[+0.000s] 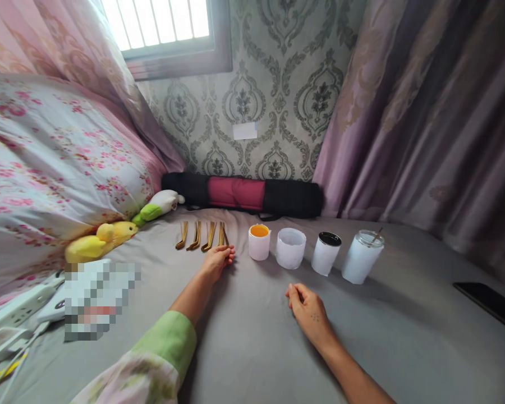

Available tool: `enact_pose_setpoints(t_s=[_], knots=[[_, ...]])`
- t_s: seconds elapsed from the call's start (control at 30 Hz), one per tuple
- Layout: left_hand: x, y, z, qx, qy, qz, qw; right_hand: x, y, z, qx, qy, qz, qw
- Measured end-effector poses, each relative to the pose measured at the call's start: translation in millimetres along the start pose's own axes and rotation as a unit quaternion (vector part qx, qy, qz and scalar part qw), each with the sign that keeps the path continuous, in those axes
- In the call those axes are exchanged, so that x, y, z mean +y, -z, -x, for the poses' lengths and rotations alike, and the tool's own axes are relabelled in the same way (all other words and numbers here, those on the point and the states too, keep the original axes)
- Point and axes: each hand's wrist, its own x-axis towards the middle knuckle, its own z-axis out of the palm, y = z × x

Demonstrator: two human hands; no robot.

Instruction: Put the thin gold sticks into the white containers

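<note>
My left hand (219,261) reaches to the rightmost bundle of thin golden-brown sticks (221,231), its fingers pinched at the lower end of a slanting stick. More such bundles (193,237) with bent lower ends lie in a row to its left. My right hand (306,310) is curled above the sheet, thumb against the fingers, nothing visible in it. Beyond it stand several white-wrapped containers: a cup with an orange inside (258,247), a wide pale tub (290,252), a black-rimmed cup (325,258) and a glass jar (361,262) with one thin stick poking out.
A black and maroon long bag (239,193) lies along the wall. On the left are plush toys (105,238), a power strip (23,306) with cables and a blurred-out object (103,303). A dark flat device (490,303) lies at the right on the grey sheet (252,353).
</note>
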Motion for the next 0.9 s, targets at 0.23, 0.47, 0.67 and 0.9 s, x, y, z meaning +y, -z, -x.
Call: enact_pose_setpoints(t_s=[0.23, 0.47, 0.67, 0.9], knots=[[-14, -9.1, 20, -0.011, -0.021, 0.024, 0.999, 0, 0, 0, -0.003, 0.000, -0.008, 1.000], [-25, -16.4, 38, -0.034, -0.048, 0.039, 0.997, -1, 1, 1, -0.006, -0.003, -0.001, 1.000], [-28, -22.6, 56, -0.037, -0.071, 0.014, 0.997, -2, 2, 2, -0.009, -0.005, 0.001, 1.000], [-29, -29.1, 78, -0.042, -0.095, -0.018, 0.994, -4, 2, 2, -0.009, 0.008, -0.004, 1.000]])
